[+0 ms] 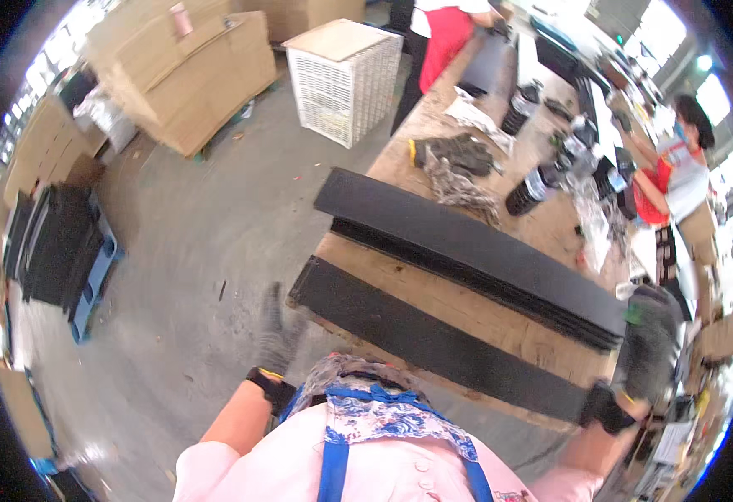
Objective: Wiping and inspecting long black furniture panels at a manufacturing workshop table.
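Lone long black panel [433, 336] lies flat along the near edge of the tabletop [400, 276], roughly parallel to the stack of black panels [467, 248] behind it, bare wood showing between. Left hand [278, 335], dark-gloved, is motion-blurred just off the lone panel's left end, over the floor; fingers look extended, nothing visible in it. Right hand [651, 343], also gloved and blurred, is at the right end of the stack; can't tell how far its fingers are closed or whether it's touching. My read: step in hand is handling panels one at a time, between grips right now. Next move probably calls for a hand at each end of one panel, kept level so it doesn't flex or drag. Further up the tabletop: crumpled grey gloves [462, 159] and a dark bottle [527, 191]. Beyond, a co-worker in a red apron [655, 182] on the right; white slatted crate [341, 88] on the floor
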The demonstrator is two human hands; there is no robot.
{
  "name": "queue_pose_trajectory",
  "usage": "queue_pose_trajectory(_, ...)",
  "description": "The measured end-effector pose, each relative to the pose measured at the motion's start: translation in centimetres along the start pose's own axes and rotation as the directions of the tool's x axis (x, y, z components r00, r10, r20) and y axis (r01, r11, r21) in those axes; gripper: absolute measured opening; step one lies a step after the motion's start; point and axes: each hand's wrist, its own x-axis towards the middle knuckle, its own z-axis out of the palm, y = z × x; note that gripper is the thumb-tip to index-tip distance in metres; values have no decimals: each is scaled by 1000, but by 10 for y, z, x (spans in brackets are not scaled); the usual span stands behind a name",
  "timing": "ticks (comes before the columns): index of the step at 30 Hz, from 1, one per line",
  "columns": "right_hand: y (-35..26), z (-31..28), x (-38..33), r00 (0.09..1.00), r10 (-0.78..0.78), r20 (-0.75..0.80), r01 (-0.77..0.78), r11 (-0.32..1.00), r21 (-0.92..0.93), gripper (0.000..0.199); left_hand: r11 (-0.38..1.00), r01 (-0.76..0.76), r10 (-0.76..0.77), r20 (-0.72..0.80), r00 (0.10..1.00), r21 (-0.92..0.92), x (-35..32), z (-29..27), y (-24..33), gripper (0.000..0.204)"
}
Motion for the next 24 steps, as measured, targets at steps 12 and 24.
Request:
queue_pose_trajectory(12, 74, 465, -42, 83, -44, 996, 905, 422, -57, 33, 890, 37, -86, -87, 993, -455, 10, 53, -4, 94)
queue_pose_trajectory(24, 117, 486, -16, -148, -246, 958, 977, 114, 180, 23, 644, -116, 12, -142, 990, -756, 2, 64, 7, 88)
